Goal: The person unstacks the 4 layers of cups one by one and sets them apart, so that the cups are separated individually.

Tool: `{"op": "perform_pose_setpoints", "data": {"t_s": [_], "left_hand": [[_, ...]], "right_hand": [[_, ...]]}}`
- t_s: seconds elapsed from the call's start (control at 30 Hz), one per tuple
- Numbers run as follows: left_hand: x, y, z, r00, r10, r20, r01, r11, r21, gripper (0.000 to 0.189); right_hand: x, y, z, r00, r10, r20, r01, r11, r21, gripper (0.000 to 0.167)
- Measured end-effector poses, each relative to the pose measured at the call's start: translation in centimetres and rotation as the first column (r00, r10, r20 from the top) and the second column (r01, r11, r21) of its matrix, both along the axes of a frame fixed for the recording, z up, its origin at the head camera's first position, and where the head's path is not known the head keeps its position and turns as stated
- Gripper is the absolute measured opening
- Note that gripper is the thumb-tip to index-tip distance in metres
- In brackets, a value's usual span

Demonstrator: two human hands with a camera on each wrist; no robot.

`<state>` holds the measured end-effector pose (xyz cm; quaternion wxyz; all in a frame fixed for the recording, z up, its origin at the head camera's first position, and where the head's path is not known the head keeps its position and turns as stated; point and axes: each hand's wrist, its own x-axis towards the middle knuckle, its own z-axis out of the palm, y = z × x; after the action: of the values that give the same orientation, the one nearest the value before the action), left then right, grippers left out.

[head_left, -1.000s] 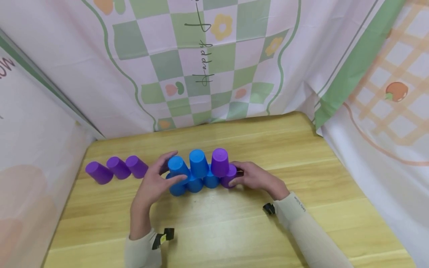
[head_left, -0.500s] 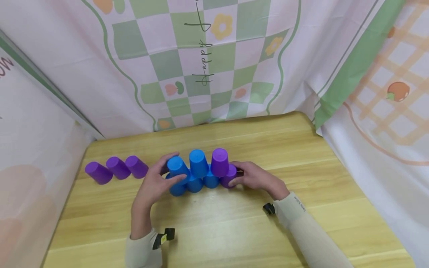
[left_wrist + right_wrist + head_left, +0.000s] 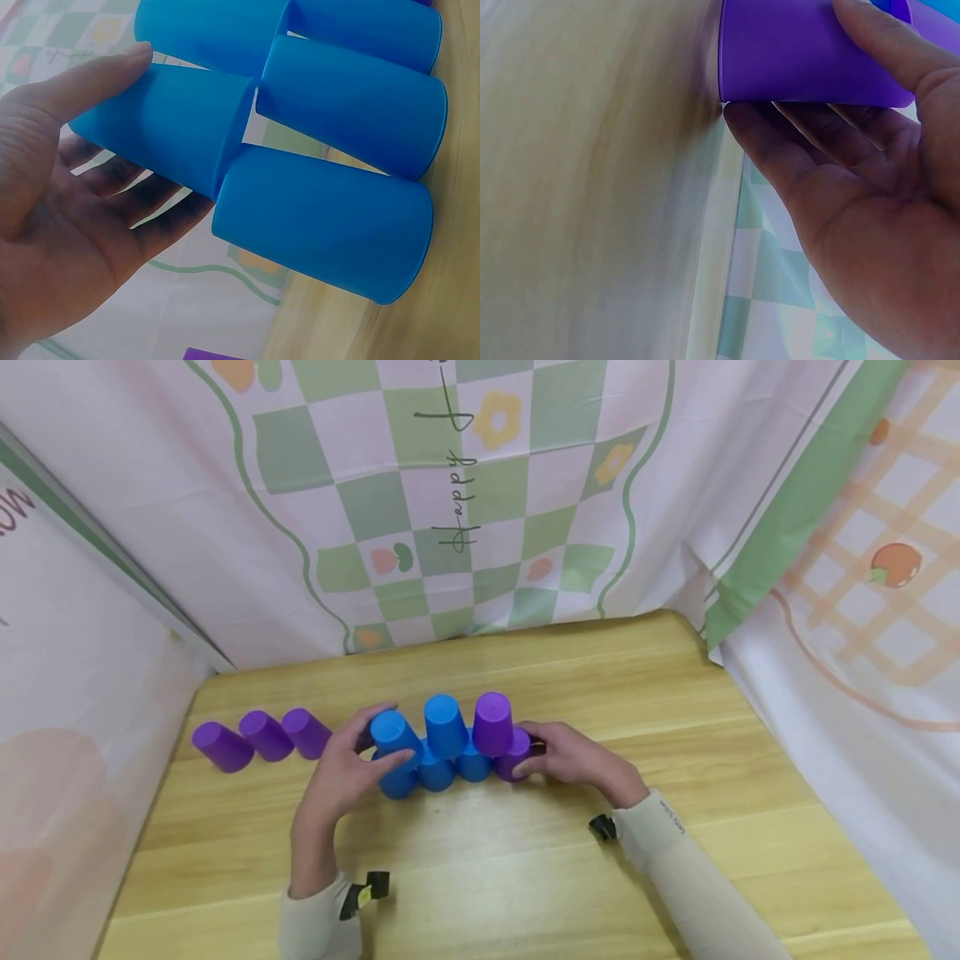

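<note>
Upside-down plastic cups stand in two tiers on the wooden table. The lower row has three blue cups, such as the leftmost one [image 3: 326,225], and a purple cup [image 3: 511,757] at its right end. Above them are a middle blue cup [image 3: 446,727], an upper purple cup [image 3: 492,724] and an upper-left blue cup [image 3: 395,742]. My left hand [image 3: 347,768] holds that upper-left cup between thumb and fingers; its rim meets the cup below. My right hand [image 3: 567,753] grips the lower purple cup, thumb in front and fingers behind.
Three more purple cups [image 3: 266,735] stand upside down in a row to the left of my left hand. The wooden table [image 3: 480,877] ends at a patterned cloth backdrop [image 3: 465,510] behind, with cloth walls at both sides.
The upper-left blue cup has shifted slightly to the left in my left hand. My right hand and the other cups stay where they were.
</note>
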<state>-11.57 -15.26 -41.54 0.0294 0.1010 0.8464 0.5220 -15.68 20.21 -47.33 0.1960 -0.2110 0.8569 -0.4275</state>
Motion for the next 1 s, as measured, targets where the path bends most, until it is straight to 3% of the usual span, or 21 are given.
{"op": "perform_pose_setpoints", "data": {"t_s": [0.6,1.0], "left_hand": [[0.5,-1.4,0.8,0.999,0.043,-0.014,-0.043,0.999,-0.023,0.067],[0.7,-2.7,1.2,0.995,0.063,-0.083,-0.062,0.998,0.014,0.064]], "right_hand": [[0.0,-0.1,0.1,1.0,-0.008,0.018,0.008,1.0,-0.002,0.044],[0.0,-0.2,0.2,1.0,-0.012,0.02,0.012,1.0,0.002,0.044]]}}
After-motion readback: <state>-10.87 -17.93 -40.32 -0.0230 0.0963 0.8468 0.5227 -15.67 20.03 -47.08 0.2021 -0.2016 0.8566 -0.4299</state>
